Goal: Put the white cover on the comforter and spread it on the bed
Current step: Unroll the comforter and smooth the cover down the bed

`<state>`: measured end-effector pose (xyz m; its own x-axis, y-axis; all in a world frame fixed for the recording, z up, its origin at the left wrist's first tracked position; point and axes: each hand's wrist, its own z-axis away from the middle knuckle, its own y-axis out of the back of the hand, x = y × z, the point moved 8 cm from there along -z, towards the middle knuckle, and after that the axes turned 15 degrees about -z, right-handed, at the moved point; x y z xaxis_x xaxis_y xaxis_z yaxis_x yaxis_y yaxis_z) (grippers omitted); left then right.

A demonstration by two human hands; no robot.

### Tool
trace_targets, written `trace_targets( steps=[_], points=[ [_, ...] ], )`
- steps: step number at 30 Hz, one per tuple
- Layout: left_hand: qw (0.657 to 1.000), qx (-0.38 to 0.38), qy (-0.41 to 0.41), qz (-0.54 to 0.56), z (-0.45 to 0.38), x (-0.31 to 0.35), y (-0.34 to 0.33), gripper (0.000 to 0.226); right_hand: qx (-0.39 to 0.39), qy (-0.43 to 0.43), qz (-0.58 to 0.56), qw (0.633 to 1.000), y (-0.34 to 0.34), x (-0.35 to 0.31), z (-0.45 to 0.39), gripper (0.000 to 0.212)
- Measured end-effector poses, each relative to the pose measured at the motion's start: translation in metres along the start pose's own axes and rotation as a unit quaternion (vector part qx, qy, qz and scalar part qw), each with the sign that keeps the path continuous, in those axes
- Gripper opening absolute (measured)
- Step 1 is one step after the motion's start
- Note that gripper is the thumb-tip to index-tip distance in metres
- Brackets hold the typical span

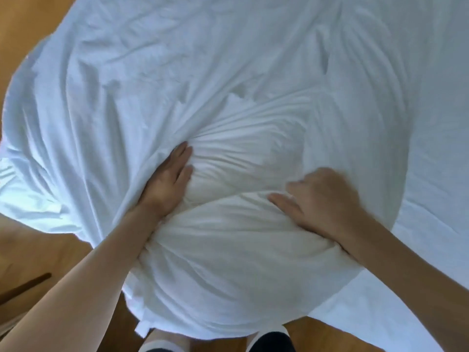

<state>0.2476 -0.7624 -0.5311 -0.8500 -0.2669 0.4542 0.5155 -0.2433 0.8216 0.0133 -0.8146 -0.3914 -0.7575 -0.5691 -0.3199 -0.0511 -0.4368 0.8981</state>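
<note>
Basically, both hands were working a bulky white bundle at the near edge of the bed. The left hand (168, 180) lay flat with its fingers straight and together, pressing into the gathered folds of the white cover (228, 72); creases fanned out from its fingertips, so it was probably pinning or pushing fabric along. The right hand (322, 201) was blurred; its fingers looked curled over a ridge of cloth, thumb stretched toward the left hand, apparently gripping the cover, though how firmly was hard to tell. Between and below the hands bulged a rounded, slightly creamier mass, likely the comforter (228, 262) bunched inside or under the cover; where one ended and the other began could not be told. Beyond the hands the cover spread wrinkled across the bed, and to the right of the right hand lay a flatter sheet on the mattress (436, 174). Left of the left arm and under the bundle showed wooden floor (38, 250), with the person's feet just below the bundle. Judging by the bunching, the comforter was being fed in or worked toward the corners, and spreading was not yet done.
</note>
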Motion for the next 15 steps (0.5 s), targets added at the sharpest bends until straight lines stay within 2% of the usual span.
trace_targets(
  steps=[2, 3, 5, 7, 9, 11, 12, 15],
  points=[
    [0.999, 0.003, 0.025, 0.033, 0.002, -0.001, -0.004, 0.045, 0.148, 0.014, -0.016, 0.989, 0.032, 0.024, 0.061, 0.063],
    [0.998, 0.012, 0.042, 0.050, 0.003, -0.001, -0.007, 0.045, 0.192, 0.017, -0.018, 0.981, 0.039, 0.034, 0.098, 0.062],
    [0.992, 0.033, 0.083, 0.093, 0.003, 0.003, -0.012, 0.045, 0.218, -0.013, -0.009, 0.976, 0.033, 0.053, 0.162, 0.066],
    [0.987, 0.048, 0.111, 0.110, 0.007, 0.008, -0.016, 0.046, 0.203, -0.080, -0.010, 0.976, -0.001, 0.068, 0.199, 0.067],
    [0.986, 0.047, 0.121, 0.104, 0.013, 0.012, -0.017, 0.047, 0.190, -0.140, -0.054, 0.970, -0.036, 0.079, 0.202, 0.061],
    [0.986, 0.058, 0.117, 0.099, 0.016, 0.013, -0.015, 0.047, 0.192, -0.170, -0.090, 0.962, -0.044, 0.087, 0.188, 0.052],
    [0.988, 0.058, 0.114, 0.089, 0.015, 0.014, -0.016, 0.048, 0.175, -0.197, -0.102, 0.959, -0.040, 0.091, 0.180, 0.045],
    [0.988, 0.053, 0.138, 0.039, 0.016, 0.012, -0.014, 0.049, 0.053, -0.285, -0.114, 0.950, -0.034, 0.103, 0.158, 0.016]
  ],
)
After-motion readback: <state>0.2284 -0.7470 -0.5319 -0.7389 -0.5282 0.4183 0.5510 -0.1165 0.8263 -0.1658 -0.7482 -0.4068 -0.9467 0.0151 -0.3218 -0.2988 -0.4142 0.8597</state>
